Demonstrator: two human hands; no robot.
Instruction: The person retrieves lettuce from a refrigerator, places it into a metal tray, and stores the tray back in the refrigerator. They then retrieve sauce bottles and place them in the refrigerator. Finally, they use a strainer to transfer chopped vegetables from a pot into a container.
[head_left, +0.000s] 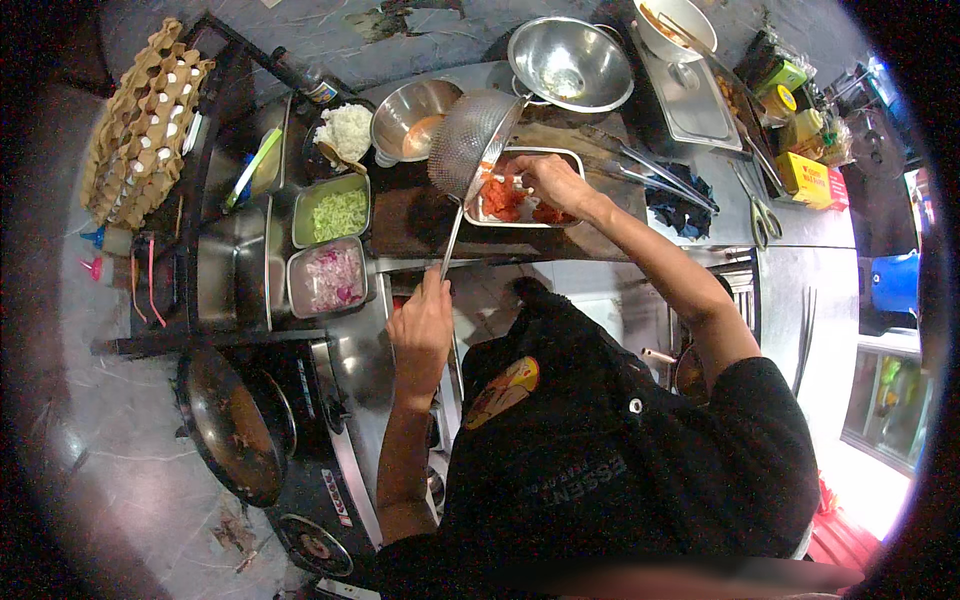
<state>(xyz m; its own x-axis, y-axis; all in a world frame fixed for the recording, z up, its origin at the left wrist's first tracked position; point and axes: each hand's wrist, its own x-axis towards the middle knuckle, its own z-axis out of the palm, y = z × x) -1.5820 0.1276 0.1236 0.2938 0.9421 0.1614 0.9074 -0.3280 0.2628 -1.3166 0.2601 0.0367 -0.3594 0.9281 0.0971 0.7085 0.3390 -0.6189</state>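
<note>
My left hand (424, 330) grips the thin handle of a metal mesh strainer (472, 142). The strainer is tipped on its side, its mouth facing a rectangular white-lined tray (517, 223). Wet red food pieces (501, 198), perhaps tomato or kimchi, lie in that tray beside the strainer's rim. Over the tray, my right hand (551, 180) reaches in from the right with bent fingers close to the red pieces. Its fingertips are partly hidden, so whether they pinch anything is unclear. Behind the strainer stands a steel bowl (409, 112) with some orange liquid.
A steel colander (570, 64) stands at the back. To the left are cooked rice (345, 131), chopped green vegetable (341, 212) and chopped red onion (334, 274) in containers. Tongs (667, 180) and scissors (761, 217) lie right. A frying pan (232, 427) sits lower left.
</note>
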